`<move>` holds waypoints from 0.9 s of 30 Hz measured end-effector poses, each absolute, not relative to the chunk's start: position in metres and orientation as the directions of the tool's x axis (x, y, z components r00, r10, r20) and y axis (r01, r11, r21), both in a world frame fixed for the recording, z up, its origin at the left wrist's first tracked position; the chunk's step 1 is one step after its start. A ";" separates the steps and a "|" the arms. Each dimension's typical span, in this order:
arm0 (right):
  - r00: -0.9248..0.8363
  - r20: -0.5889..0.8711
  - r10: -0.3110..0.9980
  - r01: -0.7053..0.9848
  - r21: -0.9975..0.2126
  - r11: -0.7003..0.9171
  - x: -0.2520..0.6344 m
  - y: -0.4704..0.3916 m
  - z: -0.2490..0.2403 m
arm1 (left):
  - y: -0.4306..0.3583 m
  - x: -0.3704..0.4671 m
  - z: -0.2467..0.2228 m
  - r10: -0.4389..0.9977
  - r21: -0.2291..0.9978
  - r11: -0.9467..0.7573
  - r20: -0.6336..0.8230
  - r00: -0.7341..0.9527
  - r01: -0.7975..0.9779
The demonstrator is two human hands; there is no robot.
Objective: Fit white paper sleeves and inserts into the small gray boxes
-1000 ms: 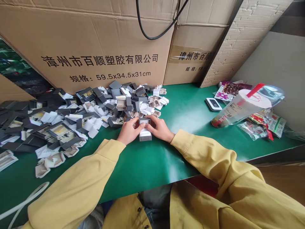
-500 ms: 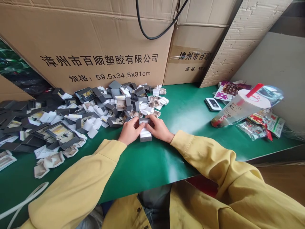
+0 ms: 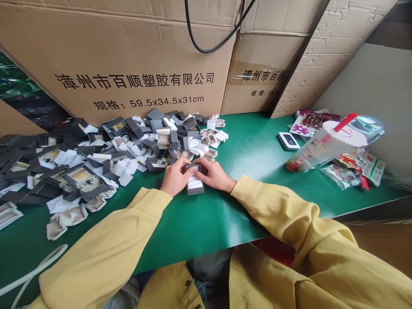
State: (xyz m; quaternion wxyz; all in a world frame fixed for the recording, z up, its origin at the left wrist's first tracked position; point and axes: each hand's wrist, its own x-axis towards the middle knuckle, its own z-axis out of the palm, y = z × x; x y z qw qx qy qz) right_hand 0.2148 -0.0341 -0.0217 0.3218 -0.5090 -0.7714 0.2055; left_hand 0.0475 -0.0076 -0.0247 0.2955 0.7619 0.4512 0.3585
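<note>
- Where the green table (image 3: 251,150) meets its left edge, a white cord (image 3: 35,270) curves across the corner nearest me.
- A heap of small boxes (image 3: 106,154), dark grey shells and white inserts mixed, spreads from the left edge to the middle of the table, below the large cardboard carton (image 3: 128,51) with printed characters.
- My left hand (image 3: 174,177), in a yellow sleeve (image 3: 106,253), lies at the near right fringe of the heap; its fingers are curled against the left side of the little box.
- The little box (image 3: 195,183), dark grey with a white pad showing on top, stands on the table between my two hands, just in front of the heap and touching both hands.
- My right hand (image 3: 214,174) closes on the right side and far end of the same box, thumb and fingertips pinching the dark part at its top.
- A black cable (image 3: 206,47) hangs in a loop over the carton, above my hands.
- A second carton (image 3: 267,73) stands to the right of the first, against a white brick wall (image 3: 334,47).
- A small white device (image 3: 288,140) lies flat, well apart from my hands.
- A plastic cup (image 3: 325,143) with a red straw lies tilted at the far right, beside snack packets (image 3: 357,169).
</note>
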 end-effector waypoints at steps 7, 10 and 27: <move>-0.221 0.228 0.948 0.701 -0.639 0.317 0.208 -0.030 -0.017 | -0.010 0.051 -0.021 0.894 0.721 -0.447 0.333 0.301 0.530; -0.201 0.250 0.947 0.701 -0.639 0.317 0.208 -0.029 -0.019 | -0.010 0.051 -0.021 0.893 0.712 -0.449 0.349 0.283 0.540; -0.081 0.277 0.957 0.472 -0.835 0.282 0.215 -0.026 -0.025 | -0.009 0.042 -0.018 0.908 0.948 -0.187 0.067 0.414 0.256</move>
